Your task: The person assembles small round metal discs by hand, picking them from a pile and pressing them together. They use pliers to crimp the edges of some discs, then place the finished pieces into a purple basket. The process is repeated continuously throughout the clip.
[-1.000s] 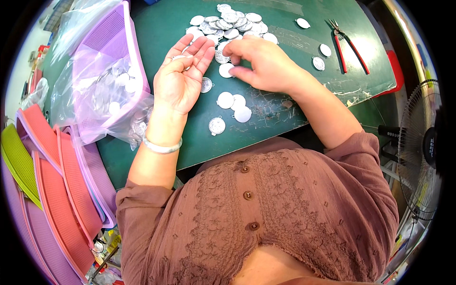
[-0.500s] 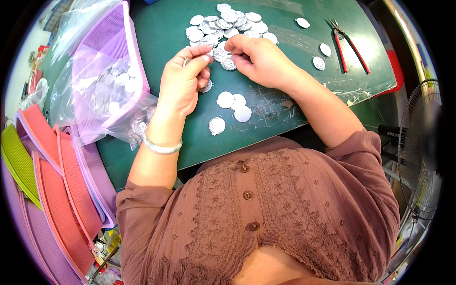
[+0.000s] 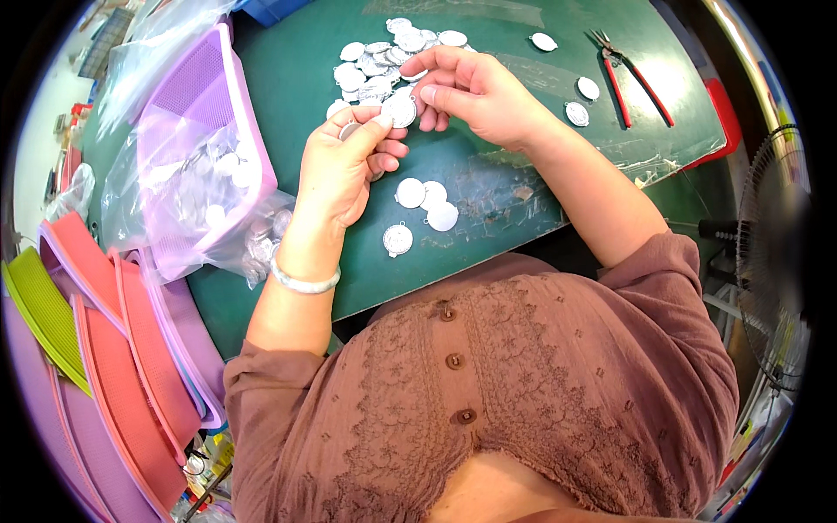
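Note:
My left hand (image 3: 353,157) is closed, pinching a round silver medallion (image 3: 399,111) with a small loop between thumb and forefinger. A second disc (image 3: 349,131) shows edge-on among its fingers. Right beside the pinched medallion is my right hand (image 3: 475,96), its fingers curved and thumb apart from the forefinger, with nothing visible held in them. Behind both hands lies a heap of similar silver medallions (image 3: 375,65), partly hidden by the right hand. Nearer to me, several loose ones (image 3: 410,193) lie on the green table (image 3: 488,218).
Red-handled pliers (image 3: 636,83) lie at the right, near a few single medallions (image 3: 576,113). At the left, a purple basket (image 3: 248,113) holds a clear plastic bag (image 3: 131,200) with more medallions. Stacked coloured baskets (image 3: 131,392) stand below it; a fan (image 3: 772,261) is at far right.
The pinched medallion now shows its face between my hands. My right hand has risen slightly and its fingers have spread from the heap. The whole view has shifted a little.

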Motion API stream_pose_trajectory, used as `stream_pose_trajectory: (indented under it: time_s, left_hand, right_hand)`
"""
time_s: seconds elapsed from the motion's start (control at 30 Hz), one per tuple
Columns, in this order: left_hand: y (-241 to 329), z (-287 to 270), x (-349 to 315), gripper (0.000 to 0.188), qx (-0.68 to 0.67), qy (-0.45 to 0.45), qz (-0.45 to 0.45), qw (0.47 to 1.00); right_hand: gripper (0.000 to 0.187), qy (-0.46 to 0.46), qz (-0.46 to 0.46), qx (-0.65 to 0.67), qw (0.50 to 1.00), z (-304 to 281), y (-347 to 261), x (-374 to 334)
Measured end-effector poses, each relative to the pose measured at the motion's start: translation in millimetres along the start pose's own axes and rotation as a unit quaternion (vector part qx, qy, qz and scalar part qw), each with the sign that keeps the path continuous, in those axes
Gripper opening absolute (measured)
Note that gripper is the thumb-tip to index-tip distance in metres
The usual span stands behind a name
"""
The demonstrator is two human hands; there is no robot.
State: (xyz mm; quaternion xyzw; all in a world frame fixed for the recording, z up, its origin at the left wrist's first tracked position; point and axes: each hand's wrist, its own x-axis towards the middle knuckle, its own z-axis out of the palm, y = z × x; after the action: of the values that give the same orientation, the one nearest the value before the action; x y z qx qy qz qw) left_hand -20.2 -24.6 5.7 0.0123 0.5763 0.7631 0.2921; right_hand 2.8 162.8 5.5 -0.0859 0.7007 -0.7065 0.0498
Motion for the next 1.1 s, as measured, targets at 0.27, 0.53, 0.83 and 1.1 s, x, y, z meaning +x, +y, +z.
stream_pose_trajectory:
  time_s: [0.27,0.53,0.83,1.1]
  left_hand:
    - [-4.4,2.9,-1.2,0.01,-0.048,-0.043,-0.03,0.997]
    - [-6.9,0.5,-0.1,0.011,-0.083,-0.059,-0.039,0.994]
    - [-11.3,-0.7,4.2,0.021,-0.149,-0.026,0.001,0.988]
    - [-10.5,1.4,4.8,0.031,-0.151,-0.005,0.03,0.988]
  right_hand:
    - [0.027,0.001,-0.029,0.03,0.999,-1.6,0.8,-0.3]
    - [0.029,0.007,-0.021,0.014,1.0,-1.2,-3.1,-2.4]
    - [0.035,-0.03,-0.113,0.027,0.993,1.5,2.5,-1.1]
    - [0.05,0.046,-0.204,-0.396,0.894,0.6,17.8,1.7]
